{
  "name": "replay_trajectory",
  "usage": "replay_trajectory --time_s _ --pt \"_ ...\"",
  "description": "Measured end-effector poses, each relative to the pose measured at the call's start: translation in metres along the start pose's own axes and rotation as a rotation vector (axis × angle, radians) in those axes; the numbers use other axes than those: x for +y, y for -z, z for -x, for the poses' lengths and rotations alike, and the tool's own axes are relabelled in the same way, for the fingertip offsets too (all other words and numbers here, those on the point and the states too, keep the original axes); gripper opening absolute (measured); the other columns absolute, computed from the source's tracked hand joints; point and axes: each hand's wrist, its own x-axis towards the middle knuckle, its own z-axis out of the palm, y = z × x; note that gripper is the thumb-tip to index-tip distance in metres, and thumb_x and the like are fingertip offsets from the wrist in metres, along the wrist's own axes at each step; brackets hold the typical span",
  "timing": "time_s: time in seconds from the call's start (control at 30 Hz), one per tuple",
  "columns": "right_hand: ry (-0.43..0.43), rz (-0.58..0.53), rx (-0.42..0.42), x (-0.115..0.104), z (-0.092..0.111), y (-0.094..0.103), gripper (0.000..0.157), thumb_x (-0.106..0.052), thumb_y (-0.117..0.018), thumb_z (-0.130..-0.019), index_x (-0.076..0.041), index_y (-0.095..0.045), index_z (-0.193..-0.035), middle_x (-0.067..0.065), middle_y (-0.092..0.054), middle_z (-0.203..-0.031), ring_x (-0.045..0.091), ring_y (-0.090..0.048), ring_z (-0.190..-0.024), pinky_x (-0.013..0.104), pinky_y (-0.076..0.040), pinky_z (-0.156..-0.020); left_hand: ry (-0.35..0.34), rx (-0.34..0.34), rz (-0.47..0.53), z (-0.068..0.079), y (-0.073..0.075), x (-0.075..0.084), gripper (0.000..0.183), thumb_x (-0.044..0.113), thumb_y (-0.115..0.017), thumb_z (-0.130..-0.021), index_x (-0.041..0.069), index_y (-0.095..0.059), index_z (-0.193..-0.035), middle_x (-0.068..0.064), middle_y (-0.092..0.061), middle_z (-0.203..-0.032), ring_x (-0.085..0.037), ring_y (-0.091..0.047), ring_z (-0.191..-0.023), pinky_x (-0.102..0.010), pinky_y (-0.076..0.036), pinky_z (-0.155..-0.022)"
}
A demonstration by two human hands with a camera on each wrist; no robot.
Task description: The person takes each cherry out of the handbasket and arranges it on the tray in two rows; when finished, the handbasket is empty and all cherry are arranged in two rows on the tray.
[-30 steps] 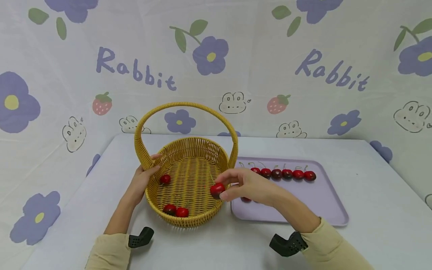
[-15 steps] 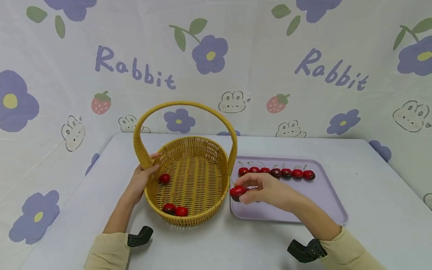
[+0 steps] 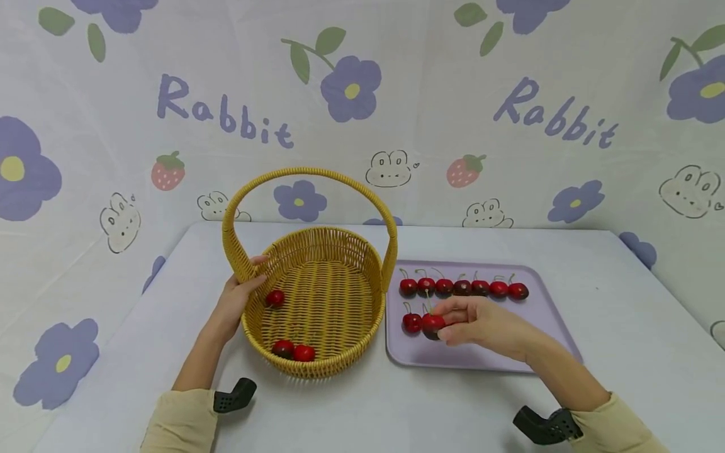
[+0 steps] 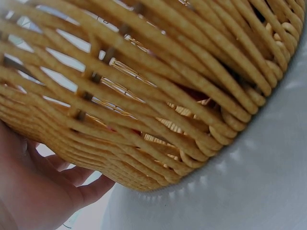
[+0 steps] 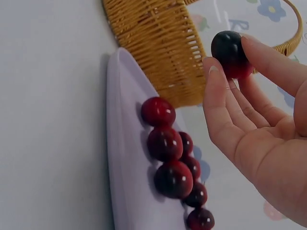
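White table (image 3: pixel 362 409), right hand (image 3: pixel 481 326) with grip round a cherry (image 3: pixel 433 325), left hand (image 3: pixel 229 307) with grip on the basket (image 3: pixel 344 362).

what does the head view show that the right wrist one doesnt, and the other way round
Only the head view shows the left hand holding the basket, the three cherries in it, and all seven far-row cherries.

Only the right wrist view clearly shows three near-row cherries; in the head view, just one is plain.

Both show the right hand pinching a cherry off the tray, plus the basket and printed backdrop.
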Motion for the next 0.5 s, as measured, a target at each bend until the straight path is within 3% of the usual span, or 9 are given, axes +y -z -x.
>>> replay_trajectory --time_s 0.23,0.5 --pt "-0.016 -0.031 0.043 0.010 0.012 0.015 0.047 -0.009 -0.069 -0.087 0.009 -0.049 -0.126 0.012 -0.058 -0.107 0.023 -0.062 -0.093 0.034 -0.050 -0.085 0.011 0.009 0.000 0.001 0.000 0.000 0.046 0.012 -0.041 -0.102 0.006 -0.032 -0.146 -0.019 -0.032 -0.145 -0.033 -0.032 -0.130 -0.047 -0.019 -0.107" --pt "-0.055 0.004 0.104 0.021 0.022 0.035 0.044 -0.011 -0.067 -0.089 0.006 -0.051 -0.126 0.012 -0.057 -0.111 0.027 -0.061 -0.098 0.032 -0.049 -0.085 0.009 0.000 0.002 0.001 -0.001 0.000 0.047 0.015 -0.041 -0.102 0.007 -0.031 -0.147 -0.020 -0.033 -0.144 -0.033 -0.033 -0.129 -0.047 -0.020 -0.106"
